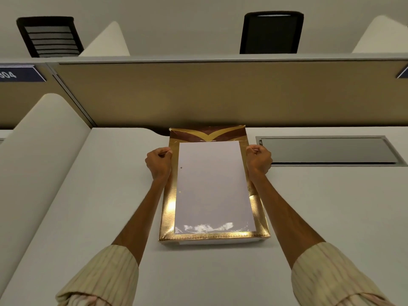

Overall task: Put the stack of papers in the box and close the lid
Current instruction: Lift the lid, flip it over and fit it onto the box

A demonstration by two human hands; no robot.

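A flat gold box (169,208) lies lengthwise on the white desk (92,195), its far end against the partition. The gold lid (260,208) sits over it, and the white stack of papers (212,184) shows inside the gold frame, with glare along its near edge. A white strip of the box base (216,242) shows under the lid's front edge. My left hand (159,161) is curled on the lid's left edge near the far end. My right hand (258,160) grips the right edge opposite it. Both forearms run along the box's long sides.
A beige partition (220,96) stands just behind the box. A grey recessed hatch (326,150) is set into the desk at the right. A white curved divider (39,151) borders the desk on the left. Two black chairs (270,33) stand beyond the partition.
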